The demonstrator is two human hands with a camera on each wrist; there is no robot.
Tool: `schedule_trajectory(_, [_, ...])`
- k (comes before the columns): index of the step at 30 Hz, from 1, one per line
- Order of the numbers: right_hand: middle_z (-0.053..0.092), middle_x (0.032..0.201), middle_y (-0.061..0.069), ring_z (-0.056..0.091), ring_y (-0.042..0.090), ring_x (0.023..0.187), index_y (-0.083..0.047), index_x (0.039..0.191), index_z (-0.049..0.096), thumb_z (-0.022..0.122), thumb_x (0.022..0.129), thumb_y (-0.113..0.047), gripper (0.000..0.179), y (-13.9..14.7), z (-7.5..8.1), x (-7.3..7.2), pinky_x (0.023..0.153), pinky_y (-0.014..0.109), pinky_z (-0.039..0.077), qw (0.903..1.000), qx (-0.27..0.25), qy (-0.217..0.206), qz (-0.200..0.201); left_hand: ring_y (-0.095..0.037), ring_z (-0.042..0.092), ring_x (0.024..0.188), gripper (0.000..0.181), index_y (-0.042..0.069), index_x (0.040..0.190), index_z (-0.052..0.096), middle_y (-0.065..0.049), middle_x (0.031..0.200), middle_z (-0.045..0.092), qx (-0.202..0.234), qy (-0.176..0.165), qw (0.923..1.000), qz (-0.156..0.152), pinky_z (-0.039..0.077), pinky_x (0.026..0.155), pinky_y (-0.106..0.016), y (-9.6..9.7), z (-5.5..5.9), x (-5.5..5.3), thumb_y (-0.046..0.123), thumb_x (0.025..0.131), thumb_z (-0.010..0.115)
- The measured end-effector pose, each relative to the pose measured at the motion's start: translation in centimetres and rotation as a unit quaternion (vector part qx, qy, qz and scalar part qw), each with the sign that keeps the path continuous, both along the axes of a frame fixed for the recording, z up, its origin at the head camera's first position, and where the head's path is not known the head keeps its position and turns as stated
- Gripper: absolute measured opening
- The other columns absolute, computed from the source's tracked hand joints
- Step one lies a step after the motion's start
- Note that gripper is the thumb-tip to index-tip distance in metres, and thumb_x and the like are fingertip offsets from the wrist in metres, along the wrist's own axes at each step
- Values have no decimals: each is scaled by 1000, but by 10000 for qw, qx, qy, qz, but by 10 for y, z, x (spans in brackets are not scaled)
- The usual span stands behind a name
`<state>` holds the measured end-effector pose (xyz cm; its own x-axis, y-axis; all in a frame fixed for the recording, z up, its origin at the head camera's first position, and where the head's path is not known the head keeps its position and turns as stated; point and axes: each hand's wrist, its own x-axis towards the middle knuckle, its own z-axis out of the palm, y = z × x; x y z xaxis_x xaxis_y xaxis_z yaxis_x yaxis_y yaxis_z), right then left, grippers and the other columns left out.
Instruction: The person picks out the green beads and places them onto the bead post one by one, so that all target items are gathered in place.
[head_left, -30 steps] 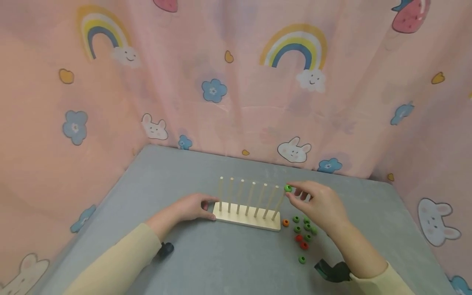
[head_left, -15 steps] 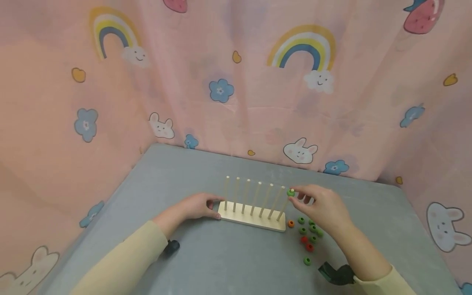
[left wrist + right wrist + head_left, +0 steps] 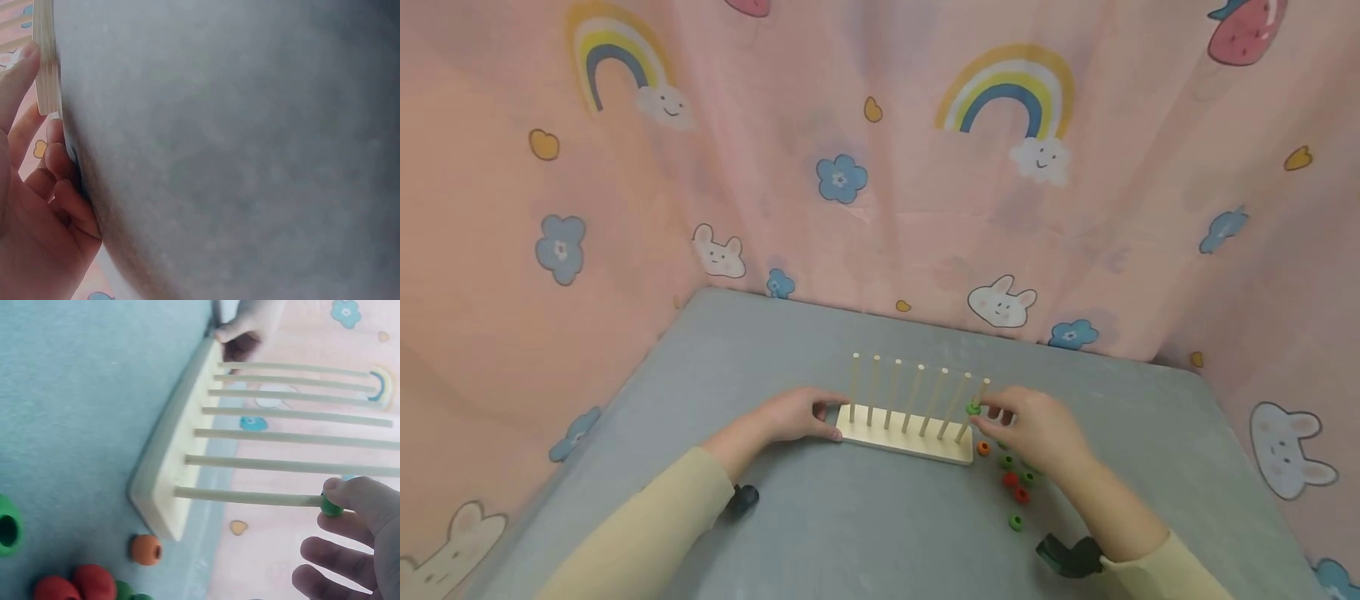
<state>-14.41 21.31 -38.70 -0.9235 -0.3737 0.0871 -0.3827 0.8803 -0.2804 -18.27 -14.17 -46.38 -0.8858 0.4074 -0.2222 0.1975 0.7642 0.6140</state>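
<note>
Bead (image 3: pixel 973 409) right of centre looks light and hard; right hand (image 3: pixel 1033 427) pinches its sides, likely the best hold; left hand (image 3: pixel 797 413) grips pegboard (image 3: pixel 895 437).

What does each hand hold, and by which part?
The right hand pinches a green bead by its sides; the left hand grips the pegged base by its left end.

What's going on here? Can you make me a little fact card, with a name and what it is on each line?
Toy: pale base with seven pegs
Left hand: grips one end of the base
Right hand: pinches a green bead
That bead: around the last peg, partway down
Loose beads: one orange bead, two red beads, several loose green ones, some partly hidden
Table: grey
Backdrop: pink, with rainbows and bunnies
</note>
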Motion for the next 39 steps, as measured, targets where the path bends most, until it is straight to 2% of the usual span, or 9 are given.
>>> schedule_trajectory(6, [60,78,-10,52,8,67,-21,90,75,76,87,-36,15,-3,-16,-6,59,32,45,9989,262,-369,85,-11,46,68,60,24,134,64,4,76,53,-14,3,10000,-30,36,63,-30,-1,-2,-1,37,80,83])
schedule_trajectory(11, [57,76,-8,49,10,64,-21,92,77,77,85,-37,16,-6,-29,-10,56,30,42,9970,364,-682,-1,-11,46,68,60,24,134,64,4,75,53,-12,5,10000,-56,35,63,-30,-1,-2,-2,37,80,84])
schedule_trajectory(21, [58,77,-8,49,10,66,-20,94,79,81,81,-33,18,-11,-49,-15,61,31,44,9945,439,-947,-50,-11,46,69,61,23,134,64,4,76,53,-102,80,9999,-108,36,62,-30,-2,-1,-2,39,79,83])
schedule_trajectory(30, [57,78,-8,48,10,66,-20,95,78,81,82,-32,18,-10,-57,-16,61,31,44,9934,480,-1046,-41,-12,47,70,60,23,134,64,4,77,54,-121,26,9999,-75,36,63,-30,-1,1,-2,38,79,83])
schedule_trajectory(34, [59,79,-8,49,10,67,-20,95,78,81,82,-32,18,-8,-54,-16,61,31,45,9934,346,-1095,-76,-12,47,70,60,22,134,64,3,77,54,-76,28,10000,-49,36,63,-30,0,1,-1,38,79,84])
schedule_trajectory(39, [61,82,-8,51,10,71,-20,104,78,80,84,-31,23,-3,-49,-14,65,33,47,9937,310,-1072,-115,-12,47,70,61,21,134,64,3,77,54,-11,3,10000,-59,36,63,-30,-1,2,-1,37,79,84])
